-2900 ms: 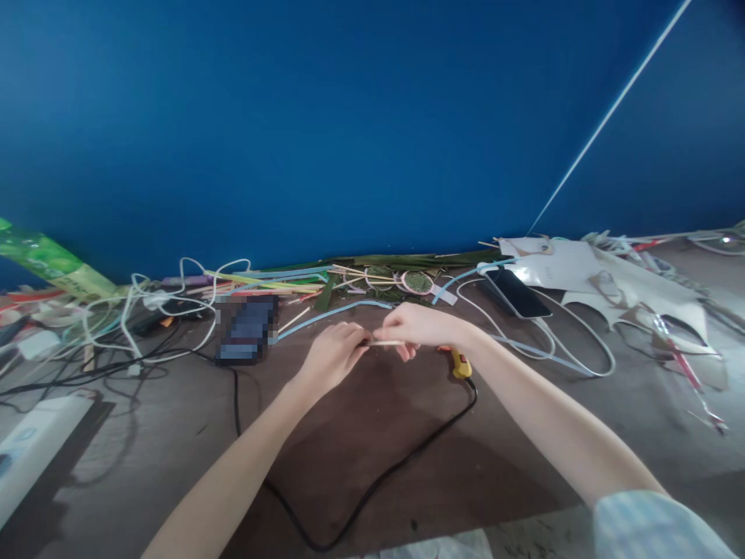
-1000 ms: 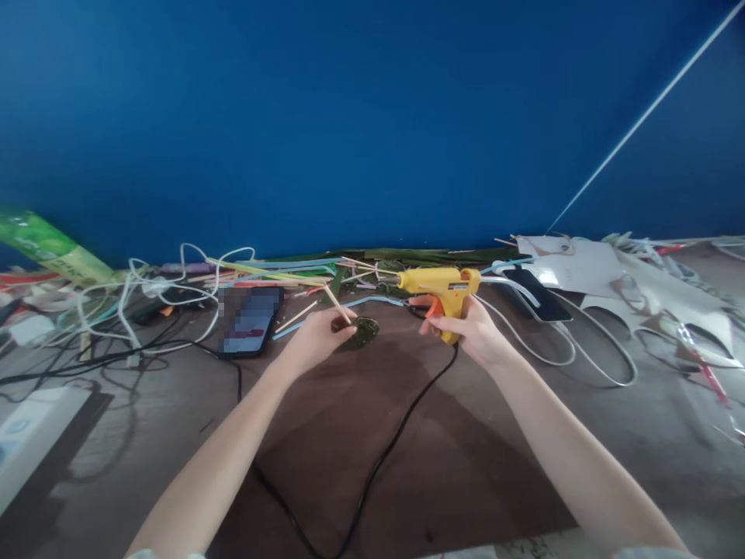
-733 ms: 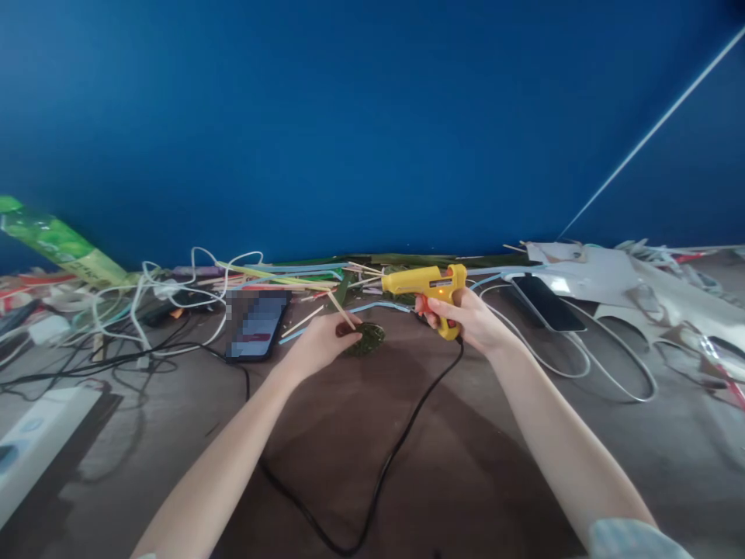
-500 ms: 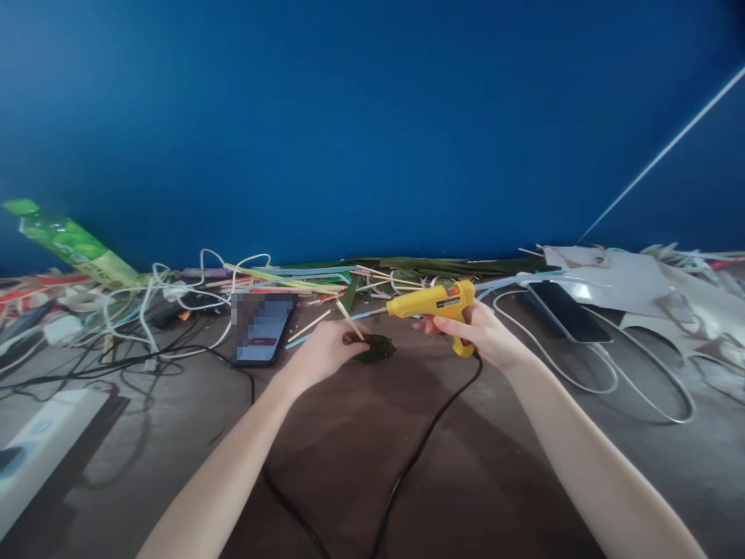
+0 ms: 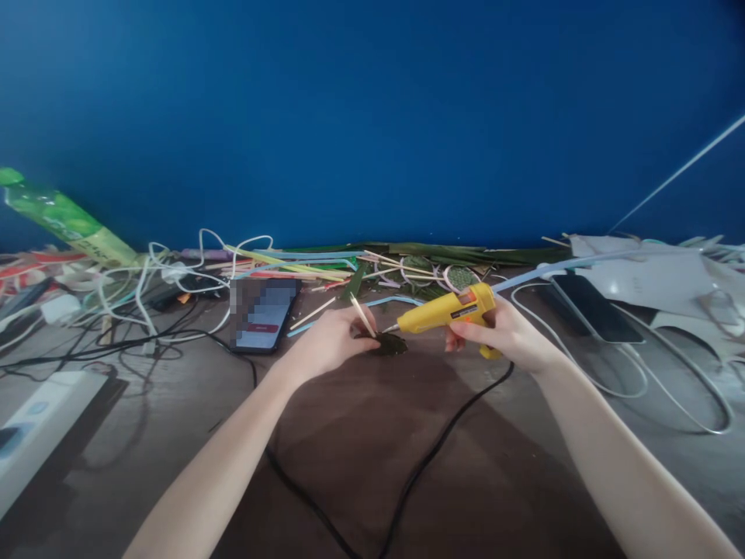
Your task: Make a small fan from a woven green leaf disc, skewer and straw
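Mid-frame, your left hand (image 5: 327,341) pinches a thin pale wooden stick (image 5: 362,315) and flat dark-green disc (image 5: 393,344), probably light, fragile, best rim-held. Just rightward, your right hand (image 5: 515,334) grips a yellow plastic glue gun (image 5: 438,312).

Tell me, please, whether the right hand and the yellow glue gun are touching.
Touching: the head view shows the right hand gripping the yellow glue gun, covering the upper part of its handle, whose lower end shows below.
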Demonstrator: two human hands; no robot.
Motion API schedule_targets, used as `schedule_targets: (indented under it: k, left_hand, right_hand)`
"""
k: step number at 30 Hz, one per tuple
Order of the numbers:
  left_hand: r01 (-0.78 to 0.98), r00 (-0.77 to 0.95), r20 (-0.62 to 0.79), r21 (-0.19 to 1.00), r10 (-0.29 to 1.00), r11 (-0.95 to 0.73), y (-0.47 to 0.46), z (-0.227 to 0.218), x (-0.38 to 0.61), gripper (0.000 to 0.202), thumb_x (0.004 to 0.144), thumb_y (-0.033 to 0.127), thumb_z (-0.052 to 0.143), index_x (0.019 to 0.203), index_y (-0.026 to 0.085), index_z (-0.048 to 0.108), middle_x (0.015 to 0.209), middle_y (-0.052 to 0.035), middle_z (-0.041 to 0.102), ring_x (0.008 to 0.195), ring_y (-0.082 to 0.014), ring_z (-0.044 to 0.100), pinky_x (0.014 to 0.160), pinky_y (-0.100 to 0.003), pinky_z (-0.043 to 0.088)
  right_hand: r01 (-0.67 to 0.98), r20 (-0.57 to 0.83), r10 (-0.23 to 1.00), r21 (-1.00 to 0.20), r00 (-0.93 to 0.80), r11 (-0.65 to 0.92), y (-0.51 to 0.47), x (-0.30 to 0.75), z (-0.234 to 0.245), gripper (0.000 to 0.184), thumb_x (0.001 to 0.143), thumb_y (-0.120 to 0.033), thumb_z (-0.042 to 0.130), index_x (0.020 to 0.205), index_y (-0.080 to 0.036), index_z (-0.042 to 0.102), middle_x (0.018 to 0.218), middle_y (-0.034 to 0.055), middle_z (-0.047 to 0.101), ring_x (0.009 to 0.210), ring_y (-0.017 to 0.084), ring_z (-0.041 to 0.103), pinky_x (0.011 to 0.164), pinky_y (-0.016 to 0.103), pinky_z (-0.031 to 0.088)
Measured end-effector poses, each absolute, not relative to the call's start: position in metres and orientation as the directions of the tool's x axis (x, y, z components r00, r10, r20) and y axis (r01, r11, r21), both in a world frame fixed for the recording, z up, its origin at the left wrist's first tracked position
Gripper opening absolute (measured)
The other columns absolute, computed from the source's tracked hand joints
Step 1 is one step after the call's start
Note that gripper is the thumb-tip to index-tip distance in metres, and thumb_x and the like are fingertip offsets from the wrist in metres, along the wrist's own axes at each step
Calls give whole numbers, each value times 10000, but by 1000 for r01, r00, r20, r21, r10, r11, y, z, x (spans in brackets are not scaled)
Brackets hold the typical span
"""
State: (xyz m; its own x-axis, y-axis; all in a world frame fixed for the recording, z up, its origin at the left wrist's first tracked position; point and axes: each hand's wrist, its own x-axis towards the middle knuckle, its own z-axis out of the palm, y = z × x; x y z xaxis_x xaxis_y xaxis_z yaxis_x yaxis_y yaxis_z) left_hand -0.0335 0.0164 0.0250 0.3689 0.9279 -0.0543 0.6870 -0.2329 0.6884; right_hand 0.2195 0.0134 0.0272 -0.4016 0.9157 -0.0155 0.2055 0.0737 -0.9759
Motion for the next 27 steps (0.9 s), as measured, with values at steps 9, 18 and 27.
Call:
schedule_targets:
  k: [9, 18, 27]
  left_hand:
    - [703, 388, -58, 664, 920, -255, 18, 24, -34, 103, 695, 292, 640, 749, 221, 587, 711, 41, 621, 642, -141, 583, 610, -222, 417]
    - [694, 416, -44, 660, 908, -286, 17, 23, -35, 98, 696, 283, 649, 745, 217, 595, 730, 35, 618, 666, -140, 579, 611, -220, 417]
    - [707, 422, -58, 645, 905, -288, 18, 23, -34, 110, 692, 293, 653, 741, 213, 595, 748, 31, 625, 711, -152, 589, 633, -225, 422]
  right_hand:
    - [234, -20, 923, -969, -384, 76, 13, 221, 23, 252, 734, -385, 648, 794, -164, 542, 628, 25, 628, 584, 160, 619, 560, 280, 508]
    - [260, -17, 920, -961, -391, 93, 13, 220, 23, 260, 729, -387, 650, 798, -169, 526, 608, 20, 614, 557, 148, 597, 535, 271, 490]
    - [326, -3, 915, -935, -404, 141, 13, 220, 25, 267, 719, -411, 649, 771, -174, 537, 572, 7, 603, 523, 134, 572, 466, 244, 424]
